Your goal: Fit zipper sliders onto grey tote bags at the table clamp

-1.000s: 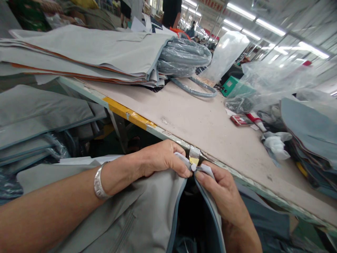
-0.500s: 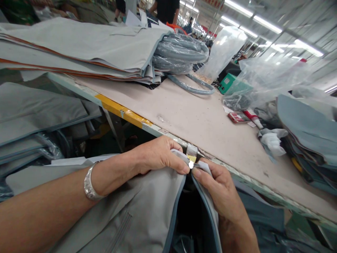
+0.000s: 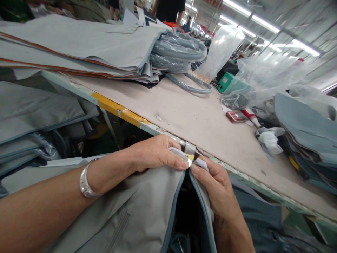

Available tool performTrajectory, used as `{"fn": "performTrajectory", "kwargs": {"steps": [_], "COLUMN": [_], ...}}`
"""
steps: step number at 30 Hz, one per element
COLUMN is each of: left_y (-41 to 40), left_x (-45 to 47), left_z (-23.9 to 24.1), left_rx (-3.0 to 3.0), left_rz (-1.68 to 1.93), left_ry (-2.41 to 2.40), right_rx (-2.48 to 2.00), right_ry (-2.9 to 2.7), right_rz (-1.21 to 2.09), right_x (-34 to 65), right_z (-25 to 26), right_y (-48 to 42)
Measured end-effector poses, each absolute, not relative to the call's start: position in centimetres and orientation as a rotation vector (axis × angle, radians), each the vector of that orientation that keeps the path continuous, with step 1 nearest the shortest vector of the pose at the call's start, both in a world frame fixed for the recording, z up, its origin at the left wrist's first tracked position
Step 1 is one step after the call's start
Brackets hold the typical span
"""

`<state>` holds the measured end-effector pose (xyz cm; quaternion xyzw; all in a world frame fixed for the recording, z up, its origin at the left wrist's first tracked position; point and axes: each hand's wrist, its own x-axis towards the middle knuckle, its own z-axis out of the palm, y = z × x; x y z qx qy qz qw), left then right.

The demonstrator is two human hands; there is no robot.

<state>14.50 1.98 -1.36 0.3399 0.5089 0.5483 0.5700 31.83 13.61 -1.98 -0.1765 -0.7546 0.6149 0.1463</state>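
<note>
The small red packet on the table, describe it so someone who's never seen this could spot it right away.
Start at the long beige worktable and look to its right side, below the crumpled clear plastic bags. The red packet lies flat there beside a red-and-white tube. It is the only flat red rectangle among grey fabric.

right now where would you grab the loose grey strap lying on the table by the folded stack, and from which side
Take the grey strap at the outer bend of its loop, coming from above on the bare table side. That bend lies flat and clear on the board, while its other end runs under the bagged coil and the fabric stack, so a grip there would likely drag them.
</note>
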Motion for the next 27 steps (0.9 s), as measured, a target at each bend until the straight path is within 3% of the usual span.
{"fn": "performTrajectory", "kwargs": {"steps": [27], "left_y": [1.92], "left_x": [14.3], "left_z": [-0.64], "left_rx": [0.777], "left_rz": [1.161], "left_ry": [1.241], "right_rx": [-0.563], "right_ry": [-2.195], "right_rz": [1.824], "right_x": [31.93], "right_z": [-1.93], "right_y": [13.74]}}
